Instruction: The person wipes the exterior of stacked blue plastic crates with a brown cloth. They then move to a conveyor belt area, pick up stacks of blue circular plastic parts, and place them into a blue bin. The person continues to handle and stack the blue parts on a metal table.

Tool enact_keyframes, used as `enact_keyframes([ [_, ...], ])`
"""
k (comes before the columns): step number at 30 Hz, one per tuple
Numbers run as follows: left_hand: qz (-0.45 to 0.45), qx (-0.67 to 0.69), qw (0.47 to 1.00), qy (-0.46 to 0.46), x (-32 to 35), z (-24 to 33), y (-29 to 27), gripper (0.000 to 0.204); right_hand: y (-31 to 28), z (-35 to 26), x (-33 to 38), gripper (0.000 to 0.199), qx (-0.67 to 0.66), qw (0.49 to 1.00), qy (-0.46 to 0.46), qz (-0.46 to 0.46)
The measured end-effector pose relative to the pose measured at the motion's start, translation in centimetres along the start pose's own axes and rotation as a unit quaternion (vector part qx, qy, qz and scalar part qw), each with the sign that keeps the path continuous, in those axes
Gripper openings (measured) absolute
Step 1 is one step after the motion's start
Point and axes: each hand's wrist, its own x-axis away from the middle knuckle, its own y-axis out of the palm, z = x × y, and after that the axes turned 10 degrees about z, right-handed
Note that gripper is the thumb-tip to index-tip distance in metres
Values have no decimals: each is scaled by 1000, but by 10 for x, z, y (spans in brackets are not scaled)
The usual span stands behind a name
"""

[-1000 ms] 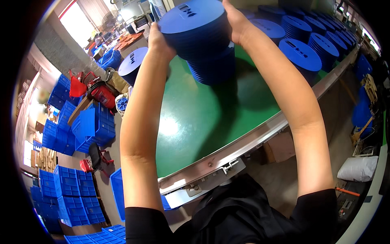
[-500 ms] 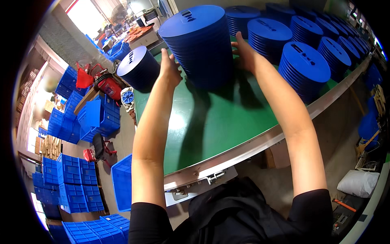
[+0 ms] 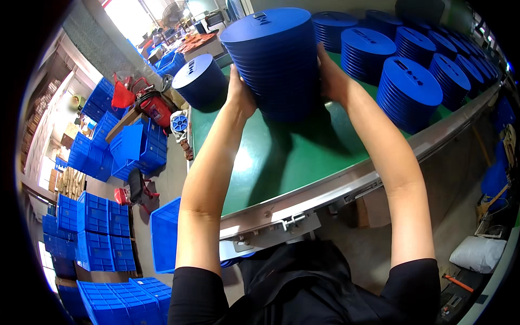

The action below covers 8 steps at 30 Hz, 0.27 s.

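Note:
A tall stack of blue round discs stands toward the far side of the green tabletop, slightly tilted in the picture. Its top disc has a small dark cut-out. My left hand is pressed to the stack's left side, and my right hand clasps the right side; the fingertips of both are largely hidden by the discs. Left of my left hand sits a shorter stack of the same discs. Another short stack stands to the right, past my right forearm.
Several more blue disc stacks fill the table's back and right. A metal edge runs along the table front. On the floor at left are blue crates, a red fire extinguisher and a small black stool.
Both hands have closed in from beside the tall stack to grip its sides. The whole view has shifted slightly, carrying the scene to the right.

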Motion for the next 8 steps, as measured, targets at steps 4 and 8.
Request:
enact_keyframes([
  [4, 14, -7, 1000, -5, 58, 35, -15, 83, 56, -10, 56, 89, 65, 997, -37, -6],
  [8, 2, -15, 1000, 26, 120, 67, -59, 83, 119, 8, 87, 93, 73, 994, -67, -52],
])
